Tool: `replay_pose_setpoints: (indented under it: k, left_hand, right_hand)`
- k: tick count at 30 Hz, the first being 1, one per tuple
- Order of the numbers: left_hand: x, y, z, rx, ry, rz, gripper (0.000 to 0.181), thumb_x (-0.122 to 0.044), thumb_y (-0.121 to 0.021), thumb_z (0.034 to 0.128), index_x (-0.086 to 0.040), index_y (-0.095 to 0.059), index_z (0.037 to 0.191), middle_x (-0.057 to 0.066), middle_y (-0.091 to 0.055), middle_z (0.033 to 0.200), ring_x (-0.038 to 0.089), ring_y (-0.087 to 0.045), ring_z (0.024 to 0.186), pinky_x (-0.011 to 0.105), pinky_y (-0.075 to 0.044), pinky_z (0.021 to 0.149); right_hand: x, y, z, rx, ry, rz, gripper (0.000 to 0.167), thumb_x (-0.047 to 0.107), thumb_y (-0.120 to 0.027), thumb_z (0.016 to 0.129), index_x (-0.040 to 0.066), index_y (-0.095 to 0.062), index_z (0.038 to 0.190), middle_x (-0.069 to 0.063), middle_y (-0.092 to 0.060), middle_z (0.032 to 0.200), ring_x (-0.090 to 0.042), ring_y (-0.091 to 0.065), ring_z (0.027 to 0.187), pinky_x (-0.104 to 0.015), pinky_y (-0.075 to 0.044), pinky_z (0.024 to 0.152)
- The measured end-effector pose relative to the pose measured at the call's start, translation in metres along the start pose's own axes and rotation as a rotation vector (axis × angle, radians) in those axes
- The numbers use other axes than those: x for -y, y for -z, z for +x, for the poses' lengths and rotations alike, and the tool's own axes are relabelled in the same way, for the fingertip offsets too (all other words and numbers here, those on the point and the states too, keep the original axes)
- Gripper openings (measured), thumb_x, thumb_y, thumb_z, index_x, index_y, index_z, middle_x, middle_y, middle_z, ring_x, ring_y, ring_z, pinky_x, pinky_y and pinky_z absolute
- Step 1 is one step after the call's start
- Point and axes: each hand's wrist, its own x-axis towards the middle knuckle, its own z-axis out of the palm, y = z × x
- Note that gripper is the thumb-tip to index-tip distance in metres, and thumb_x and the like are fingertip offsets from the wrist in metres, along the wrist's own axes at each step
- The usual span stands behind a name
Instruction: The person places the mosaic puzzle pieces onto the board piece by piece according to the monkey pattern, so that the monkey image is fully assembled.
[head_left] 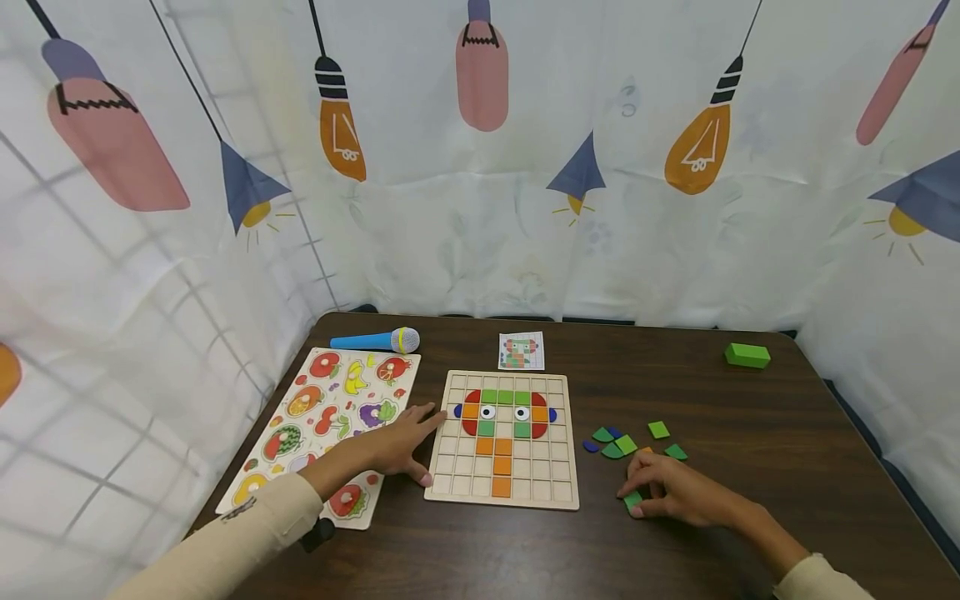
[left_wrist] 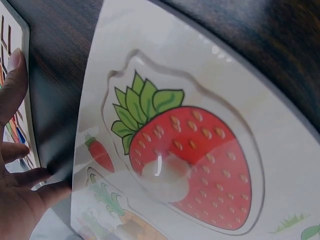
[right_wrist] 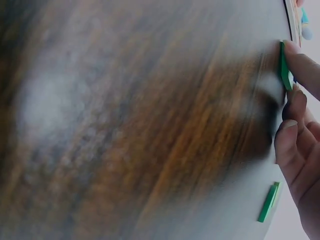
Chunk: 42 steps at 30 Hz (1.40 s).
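Note:
A wooden grid board lies mid-table, bearing a face-like pattern of red, green, orange and blue pieces with two eye pieces. My left hand is spread at its left edge, thumb and fingers at the rim. Right of the board, my right hand pinches a green tile between thumb and fingers, low over the table. That green tile appears edge-on in the right wrist view. Just beyond this hand lie several loose green and blue pieces, and an orange one partly hidden by the fingers.
A fruit puzzle board lies on the left, its strawberry piece large in the left wrist view. Behind it is a blue toy microphone. A pattern card lies behind the grid board. One green block sits far right.

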Motion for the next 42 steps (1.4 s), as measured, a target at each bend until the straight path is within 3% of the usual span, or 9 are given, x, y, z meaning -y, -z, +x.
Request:
replay_pose_setpoints:
  k: [4, 11, 29, 39, 42]
  left_hand:
    - [-0.001, 0.000, -0.001, -0.003, 0.004, -0.011, 0.104, -0.044, -0.085, 0.0768, -0.019, -0.027, 0.160, 0.017, -0.018, 0.167, 0.044, -0.014, 0.154, 0.064, -0.030, 0.116]
    - [-0.001, -0.001, 0.000, -0.006, 0.001, -0.008, 0.104, -0.046, -0.084, 0.0767, -0.019, -0.028, 0.159, 0.017, -0.019, 0.166, 0.043, -0.015, 0.153, 0.064, -0.031, 0.115]
    - [-0.001, 0.000, 0.000, -0.002, 0.009, 0.001, 0.104, -0.044, -0.084, 0.0770, -0.020, -0.027, 0.160, 0.016, -0.018, 0.167, 0.043, -0.013, 0.154, 0.064, -0.030, 0.116]
    - [0.001, 0.000, 0.000, 0.004, 0.003, 0.001, 0.105, -0.045, -0.084, 0.0770, -0.018, -0.026, 0.160, 0.017, -0.017, 0.167, 0.044, -0.013, 0.154, 0.064, -0.030, 0.116]
    - [0.001, 0.000, 0.000, 0.001, -0.001, 0.003, 0.105, -0.046, -0.084, 0.0764, -0.018, -0.026, 0.160, 0.017, -0.018, 0.167, 0.044, -0.014, 0.153, 0.064, -0.030, 0.115]
  right_hand:
    - [0.002, 0.001, 0.001, 0.018, -0.019, -0.005, 0.017, 0.030, -0.071, 0.094, 0.022, -0.068, 0.109, 0.009, -0.059, 0.102, 0.004, -0.051, 0.074, -0.020, -0.049, 0.061]
    - [0.009, 0.002, 0.005, 0.057, -0.134, -0.022, 0.018, 0.037, -0.071, 0.094, 0.024, -0.061, 0.101, 0.016, -0.056, 0.085, 0.005, -0.049, 0.071, -0.020, -0.046, 0.059]
    - [0.009, -0.004, 0.021, 0.033, -0.142, 0.008, 0.021, 0.036, -0.066, 0.097, 0.023, -0.067, 0.113, 0.016, -0.060, 0.079, 0.005, -0.049, 0.064, -0.019, -0.046, 0.058]
    - [0.007, -0.006, 0.022, 0.027, -0.190, 0.033, 0.024, 0.039, -0.071, 0.093, 0.022, -0.071, 0.109, 0.015, -0.061, 0.080, 0.005, -0.049, 0.064, -0.019, -0.045, 0.056]
    - [0.006, -0.006, 0.022, 0.020, -0.171, 0.018, 0.024, 0.039, -0.072, 0.092, 0.022, -0.071, 0.109, 0.015, -0.064, 0.085, 0.005, -0.050, 0.067, -0.020, -0.046, 0.057]
